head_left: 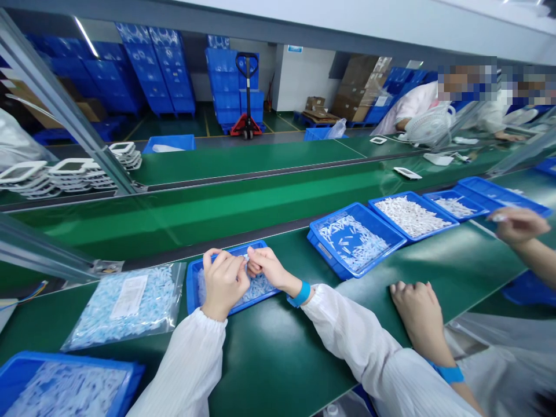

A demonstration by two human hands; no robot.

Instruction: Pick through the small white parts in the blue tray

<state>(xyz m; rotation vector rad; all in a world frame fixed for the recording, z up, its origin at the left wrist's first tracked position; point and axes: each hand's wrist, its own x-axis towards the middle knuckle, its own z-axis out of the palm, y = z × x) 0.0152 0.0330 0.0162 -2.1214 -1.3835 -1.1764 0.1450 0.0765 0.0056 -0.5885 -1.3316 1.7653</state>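
Note:
My left hand (225, 281) and my right hand (268, 267) meet above a blue tray (190, 289) of small pale pieces. The fingers of both hands are pinched together around a tiny light piece (245, 257) where the fingertips come close. Most of that piece is hidden by the fingers, so its shape is unclear. A blue band (299, 294) circles my right wrist. Left of the tray lies a clear bag (158, 307) full of light blue pieces, with a white label (129, 296) on it.
Another blue tray (134, 376) sits at the lower left. Right of my hands, a tray (315, 234) of pale pieces stands beside a tray (454, 223) of white pieces. A co-worker's hands (419, 313) are at the right. Behind runs a green conveyor (260, 200).

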